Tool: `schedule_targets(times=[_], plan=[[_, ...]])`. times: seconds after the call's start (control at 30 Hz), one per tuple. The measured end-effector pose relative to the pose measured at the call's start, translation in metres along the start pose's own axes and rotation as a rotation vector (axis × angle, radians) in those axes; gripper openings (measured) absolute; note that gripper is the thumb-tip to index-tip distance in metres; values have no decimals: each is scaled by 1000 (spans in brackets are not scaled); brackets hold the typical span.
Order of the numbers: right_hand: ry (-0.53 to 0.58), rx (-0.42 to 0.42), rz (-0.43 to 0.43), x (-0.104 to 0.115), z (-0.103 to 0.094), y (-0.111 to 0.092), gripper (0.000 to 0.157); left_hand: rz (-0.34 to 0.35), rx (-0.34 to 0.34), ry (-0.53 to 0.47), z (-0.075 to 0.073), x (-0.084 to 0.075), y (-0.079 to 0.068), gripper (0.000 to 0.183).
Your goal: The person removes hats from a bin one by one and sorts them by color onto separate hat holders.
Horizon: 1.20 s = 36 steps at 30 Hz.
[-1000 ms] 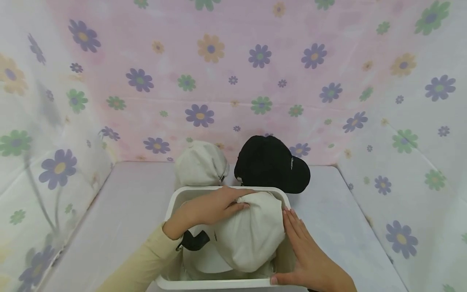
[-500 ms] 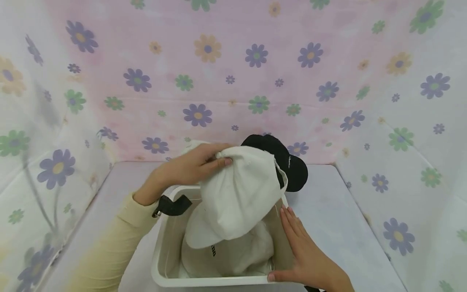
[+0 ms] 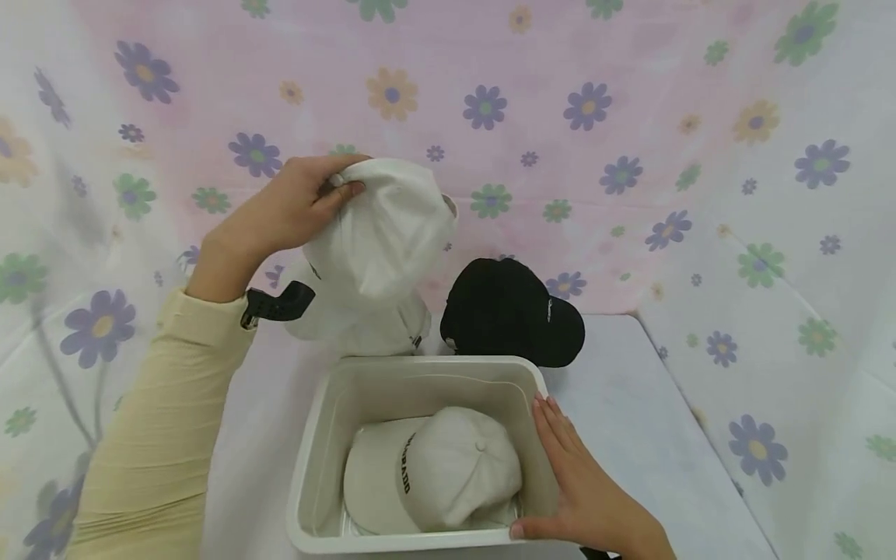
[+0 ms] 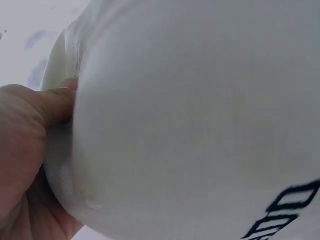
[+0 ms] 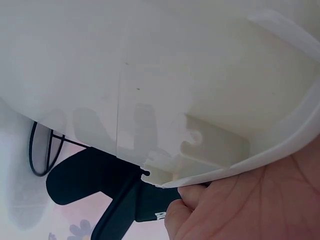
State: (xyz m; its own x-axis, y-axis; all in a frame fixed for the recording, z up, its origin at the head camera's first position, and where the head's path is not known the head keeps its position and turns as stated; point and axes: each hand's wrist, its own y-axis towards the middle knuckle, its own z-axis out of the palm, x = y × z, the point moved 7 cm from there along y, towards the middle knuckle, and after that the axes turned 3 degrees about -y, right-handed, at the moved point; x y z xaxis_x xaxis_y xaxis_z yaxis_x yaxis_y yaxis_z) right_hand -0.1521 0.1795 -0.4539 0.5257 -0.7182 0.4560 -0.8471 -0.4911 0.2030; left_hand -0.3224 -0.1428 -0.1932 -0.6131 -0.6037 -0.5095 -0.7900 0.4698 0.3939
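I have the left hand (image 3: 297,202) pinching the raised white cap (image 3: 399,225), which lies to its right, brim slanting down-left, partly overlapping the rear white cap (image 3: 402,330) in view. Inside the tub (image 3: 406,542), the lettered cap (image 3: 465,467) lies crosswise, brim left. Farther right come the black cap (image 3: 504,311), then the right hand (image 3: 588,482), nearer the lettered cap, fingers straight against the tub's side.

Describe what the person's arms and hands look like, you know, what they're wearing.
The left arm has a plain pale yellow sleeve, creased, with a black angled piece at the wrist. The left hand and right hand wear no gloves. Only a black sliver shows at the right wrist; no right sleeve is visible.
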Motion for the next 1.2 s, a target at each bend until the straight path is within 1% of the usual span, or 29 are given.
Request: schedule_targets(times=[0.07, 0.13, 0.2, 0.3, 0.4, 0.47, 0.53, 0.6, 0.67, 0.77, 0.87, 0.97, 1.03, 1.13, 1.2], plan=[[-15, -7, -13, 0, 0, 0, 137, -27, 8, 10, 4, 19, 5, 38], [-27, -10, -19, 1, 0, 0, 137, -42, 21, 14, 14, 38, 10, 37], [-38, -15, -29, 1, -1, 0, 137, -58, 46, 17, 29, 56, 14, 34], [-37, -21, -27, 1, -2, 1, 137, -91, 108, -10, 57, 79, 16, 34], [-2, -6, -6, -1, -1, 0, 136, -116, 186, -60, 87, 95, 16, 35], [21, 4, 8, -2, 0, 0, 135, -124, 234, -80, 105, 103, 14, 38], [30, 6, 7, -1, 0, 0, 135, -125, 266, -90, 119, 108, 12, 38], [25, 2, -1, 0, 1, 0, 135, -130, 276, -92, 127, 111, 10, 37], [23, 6, 5, 0, 1, 0, 135, -130, 270, -96, 131, 112, 8, 37], [13, 8, 4, 0, 1, 0, 135, -125, 250, -107, 131, 110, 4, 36], [4, 10, 2, 0, 1, -1, 134, -105, 219, -101, 126, 103, -1, 36], [6, 9, -7, 1, 1, -1, 133, -79, 166, -97, 116, 95, -8, 36], [7, 13, -1, 1, 1, -1, 132, -75, 146, -100, 111, 90, -13, 36], [11, 16, 2, 1, 1, 0, 133, -84, 163, -108, 111, 89, -22, 36], [10, 17, 7, 0, 0, 1, 133, -103, 184, -120, 115, 92, -26, 37]])
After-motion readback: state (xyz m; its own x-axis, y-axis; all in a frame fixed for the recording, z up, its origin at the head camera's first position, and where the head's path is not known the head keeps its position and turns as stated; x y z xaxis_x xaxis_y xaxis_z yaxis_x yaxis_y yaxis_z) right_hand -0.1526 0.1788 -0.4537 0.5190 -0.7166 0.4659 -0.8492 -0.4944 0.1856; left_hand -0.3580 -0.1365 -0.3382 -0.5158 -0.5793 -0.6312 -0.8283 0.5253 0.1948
